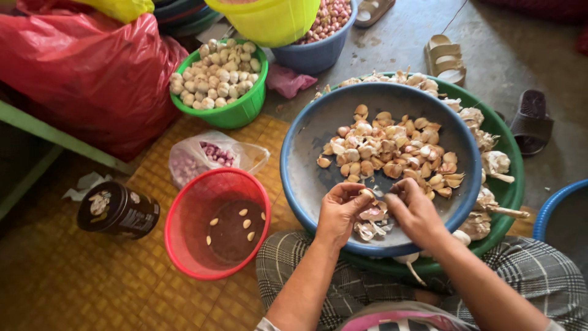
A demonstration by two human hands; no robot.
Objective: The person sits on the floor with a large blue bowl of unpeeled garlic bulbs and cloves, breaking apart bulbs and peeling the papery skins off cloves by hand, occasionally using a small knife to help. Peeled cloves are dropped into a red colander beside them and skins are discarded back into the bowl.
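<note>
Over the near rim of the blue basin [306, 184], a garlic clove [369, 195] is pinched between the fingertips of both hands, the left hand [340, 211] and right hand [416, 211] closed on it from either side. The clove is held equally close to both grips, above papery skins [370, 224]; loose cloves [392, 156] are heaped just beyond.

2 hands [380, 211] peeling garlic [371, 213] — blue bowl [306, 159]
</note>
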